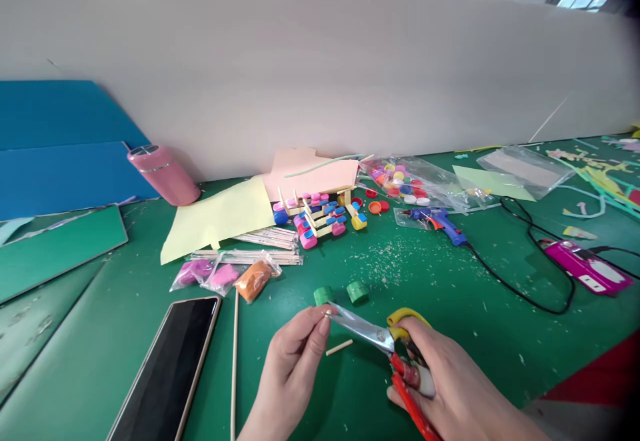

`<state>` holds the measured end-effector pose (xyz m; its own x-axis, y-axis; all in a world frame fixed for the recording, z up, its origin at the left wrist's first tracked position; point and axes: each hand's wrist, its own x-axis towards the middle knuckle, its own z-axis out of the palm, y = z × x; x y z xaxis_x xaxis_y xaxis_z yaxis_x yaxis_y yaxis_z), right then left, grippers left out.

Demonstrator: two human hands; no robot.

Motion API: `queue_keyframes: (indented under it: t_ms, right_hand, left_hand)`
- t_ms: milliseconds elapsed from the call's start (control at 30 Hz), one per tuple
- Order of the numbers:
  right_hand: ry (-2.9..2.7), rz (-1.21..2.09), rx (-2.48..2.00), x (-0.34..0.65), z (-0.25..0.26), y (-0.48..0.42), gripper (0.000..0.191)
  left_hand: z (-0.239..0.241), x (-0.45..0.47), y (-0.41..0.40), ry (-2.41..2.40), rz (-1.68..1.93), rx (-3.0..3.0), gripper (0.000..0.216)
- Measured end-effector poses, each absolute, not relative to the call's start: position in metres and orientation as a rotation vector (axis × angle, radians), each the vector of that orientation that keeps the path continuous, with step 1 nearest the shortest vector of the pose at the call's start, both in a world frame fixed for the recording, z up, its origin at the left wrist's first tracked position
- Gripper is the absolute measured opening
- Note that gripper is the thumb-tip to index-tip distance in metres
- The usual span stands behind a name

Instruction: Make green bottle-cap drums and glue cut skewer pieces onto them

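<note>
Left hand (295, 364) – thumb and forefinger pinched on a wooden stick piece (329, 313), at the scissor tips | right hand (447, 369) – curled round the handles of the scissors (367, 329) | short dowel (339, 347) lying below blades | two green bottle caps (357, 292) just beyond

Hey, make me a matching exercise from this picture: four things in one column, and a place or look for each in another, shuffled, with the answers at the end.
Things
1. Scissors
2. Phone
3. Glue gun
4. Pink tumbler

Places and looks
A. Mostly blue, with an orange trigger
B. Right beside the blue board
C. Held in the right hand
D. Lying flat, dark face up

Right pairs: 1-C, 2-D, 3-A, 4-B
</note>
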<state>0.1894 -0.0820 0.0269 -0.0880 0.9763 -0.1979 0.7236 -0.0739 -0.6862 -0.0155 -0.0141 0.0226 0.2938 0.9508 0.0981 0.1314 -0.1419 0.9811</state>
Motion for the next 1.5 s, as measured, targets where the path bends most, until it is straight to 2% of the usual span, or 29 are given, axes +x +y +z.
queue_keyframes:
  t_ms: [367,733,900,1200,1500]
  right_hand:
    - [-1.893,0.902,-1.869,0.189,0.026,-0.081,0.024]
    - [-1.794,1.200,-1.819,0.187,0.034,-0.079,0.024]
    - [-1.932,1.105,-1.923,0.186,0.037,-0.078,0.025]
    - [-1.911,1.130,-2.023,0.182,0.029,-0.080,0.030]
    - [-1.819,1.177,-1.858,0.187,0.025,-0.081,0.018]
  left_hand:
    - [0.019,-0.014,-0.015,0.961,0.968,1.857,0.014]
    - [0.021,-0.013,-0.014,0.928,0.956,1.959,0.017]
    - [0.017,-0.013,-0.016,0.906,0.977,2.000,0.017]
    - [0.021,-0.012,-0.018,0.895,0.981,2.089,0.022]
    - [0.022,-0.009,-0.020,0.895,0.941,2.023,0.015]
